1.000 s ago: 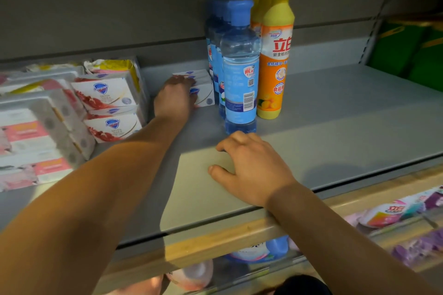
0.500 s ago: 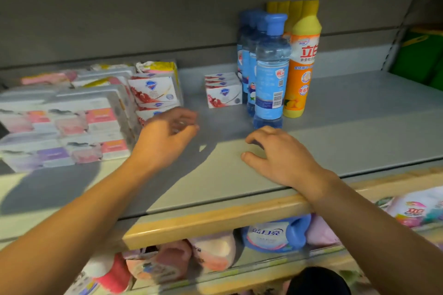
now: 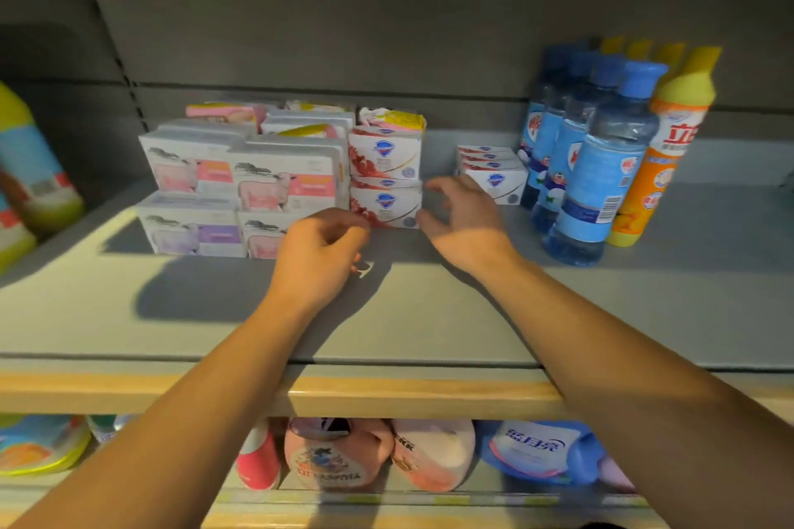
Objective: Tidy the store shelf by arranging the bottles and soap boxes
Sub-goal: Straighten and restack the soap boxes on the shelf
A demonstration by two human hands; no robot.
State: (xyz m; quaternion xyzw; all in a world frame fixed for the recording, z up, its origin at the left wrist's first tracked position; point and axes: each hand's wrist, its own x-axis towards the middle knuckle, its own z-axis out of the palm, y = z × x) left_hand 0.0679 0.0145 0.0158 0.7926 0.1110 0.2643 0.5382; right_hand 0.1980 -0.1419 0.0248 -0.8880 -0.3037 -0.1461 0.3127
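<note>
— So, how tidy does the shelf (image 3: 429,314) look?

— Partly there, I'd say. The blue-capped bottles (image 3: 601,168) stand in a file running front to back at the right, with the yellow-capped orange bottles (image 3: 657,168) in a second file touching them. Just left of those, a small row of white Safeguard soap boxes (image 3: 494,176) sits squared up.

— And what's left?

— The red-and-white Safeguard boxes (image 3: 384,180), stacked two high in the middle, with a crumpled yellow pack (image 3: 393,118) behind them. They stand apart from the small row, so I'd judge that stack is next. The sheep-printed soap boxes (image 3: 240,189) on the left are stacked but a bit uneven.

— The hands?

— Both empty. The left hand (image 3: 318,258) hovers low by the stack's lower left corner, fingers loosely curled. The right hand (image 3: 464,219) is spread, fingers and thumb apart, closing in on the stack's right side; whether it touches, I cannot tell.

— The place?

— A grey metal store shelf with a wooden front edge and a grey back panel, dimly lit. Pink and blue refill pouches (image 3: 386,455) lie on the shelf below, and a big green-and-blue jug (image 3: 30,176) stands far left.
</note>
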